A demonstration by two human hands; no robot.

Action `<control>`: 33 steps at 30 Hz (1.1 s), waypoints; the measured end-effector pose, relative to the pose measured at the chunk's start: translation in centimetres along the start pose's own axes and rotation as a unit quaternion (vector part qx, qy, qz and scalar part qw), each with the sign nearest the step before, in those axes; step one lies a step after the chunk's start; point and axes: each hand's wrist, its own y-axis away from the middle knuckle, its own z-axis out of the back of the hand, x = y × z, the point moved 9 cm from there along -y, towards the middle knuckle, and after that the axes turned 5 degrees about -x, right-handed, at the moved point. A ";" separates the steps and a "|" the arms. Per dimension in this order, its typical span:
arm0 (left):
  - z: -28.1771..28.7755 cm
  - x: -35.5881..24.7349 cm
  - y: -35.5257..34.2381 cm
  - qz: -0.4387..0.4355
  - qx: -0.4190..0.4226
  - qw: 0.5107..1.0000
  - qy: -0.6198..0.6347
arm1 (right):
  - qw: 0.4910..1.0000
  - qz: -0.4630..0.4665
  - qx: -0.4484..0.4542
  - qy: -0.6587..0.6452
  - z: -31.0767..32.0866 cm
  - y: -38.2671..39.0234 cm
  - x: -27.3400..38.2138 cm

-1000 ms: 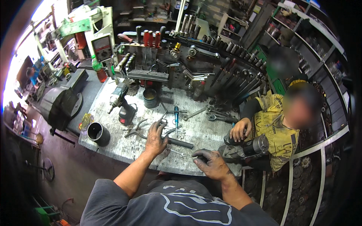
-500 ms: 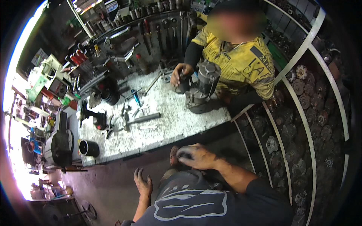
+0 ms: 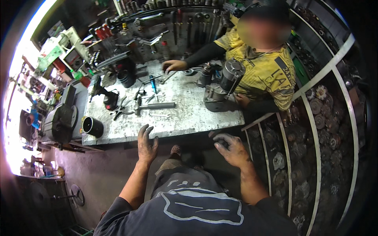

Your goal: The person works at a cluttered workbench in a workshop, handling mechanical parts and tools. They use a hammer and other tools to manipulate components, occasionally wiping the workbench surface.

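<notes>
My left hand [image 3: 147, 146] is raised by the front edge of the workbench [image 3: 185, 126], fingers apart and holding nothing. To the right, my right hand [image 3: 233, 151] hovers in front of the same edge, its loosely curled fingers apart and empty. A dark starter motor [image 3: 232, 74] stands on the bench's right end, beyond my right hand. Beyond my left hand lie a small wrench [image 3: 159, 115], a hammer [image 3: 159, 106], pliers [image 3: 123, 112] and a blue-handled screwdriver [image 3: 153, 83]. Across the bench, a person in a yellow shirt [image 3: 262, 70] reaches a hand [image 3: 174, 65] toward the tools.
A cordless drill [image 3: 105, 97] and a black cup [image 3: 93, 126] stand on the bench's left part. A bench vise [image 3: 61, 118] is further left. Metal shelving [image 3: 311, 114] full of round parts runs along the right. Wrenches and sockets hang behind the bench.
Both my hands have risen toward the bench edge and spread apart; the right has moved away from my body. The other person's hand has left the starter motor and moved left.
</notes>
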 end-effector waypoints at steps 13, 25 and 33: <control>-0.3 9.7 -6.9 0.008 0.003 0.999 0.032 | 0.993 -0.064 -0.007 0.096 -6.0 -11.5 1.1; -4.0 10.2 -14.2 -0.075 0.092 0.989 0.093 | 0.944 -0.025 -0.287 0.161 11.6 -18.3 0.4; -11.0 2.6 -16.2 -0.137 0.179 0.952 0.210 | 0.901 -0.026 -0.426 0.075 8.6 -19.3 -0.2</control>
